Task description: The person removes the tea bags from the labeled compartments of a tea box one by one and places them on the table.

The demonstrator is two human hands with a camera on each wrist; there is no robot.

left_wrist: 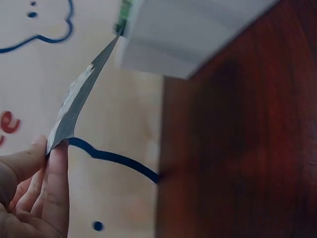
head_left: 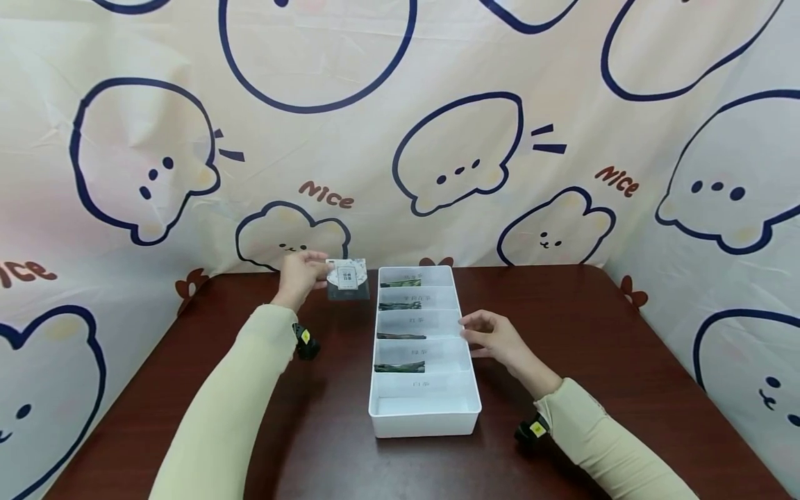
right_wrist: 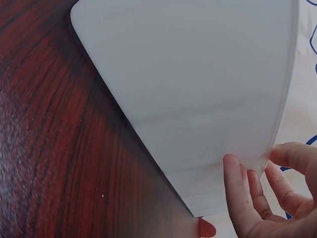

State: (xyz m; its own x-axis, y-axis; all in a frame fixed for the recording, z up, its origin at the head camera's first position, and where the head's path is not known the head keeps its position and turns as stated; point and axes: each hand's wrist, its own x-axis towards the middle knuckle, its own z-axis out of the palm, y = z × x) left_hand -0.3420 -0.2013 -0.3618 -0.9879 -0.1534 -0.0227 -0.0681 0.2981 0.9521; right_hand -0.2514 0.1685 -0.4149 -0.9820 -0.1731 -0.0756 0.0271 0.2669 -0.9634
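Observation:
My left hand [head_left: 300, 279] pinches a tea sachet [head_left: 347, 281] by its edge, raised near the table's far edge, left of a white divided box [head_left: 425, 425]. The sachet has a pale patterned top with a label and a dark grey lower part. In the left wrist view the sachet [left_wrist: 81, 101] appears nearly edge-on between thumb and fingers. My right hand [head_left: 496, 340] touches the box's right side near its rim. The right wrist view shows its fingertips against the outer wall [right_wrist: 198, 94], with bent fingers. Green sachets [head_left: 400, 367] stand in several compartments, mostly hidden.
Printed labels mark the box's compartments; no sachet shows in the nearest one [head_left: 425, 405]. The dark wooden table [head_left: 325, 444] reaches a patterned cloth backdrop [head_left: 369, 160] behind and at the sides. Each wrist wears a black device [head_left: 306, 342].

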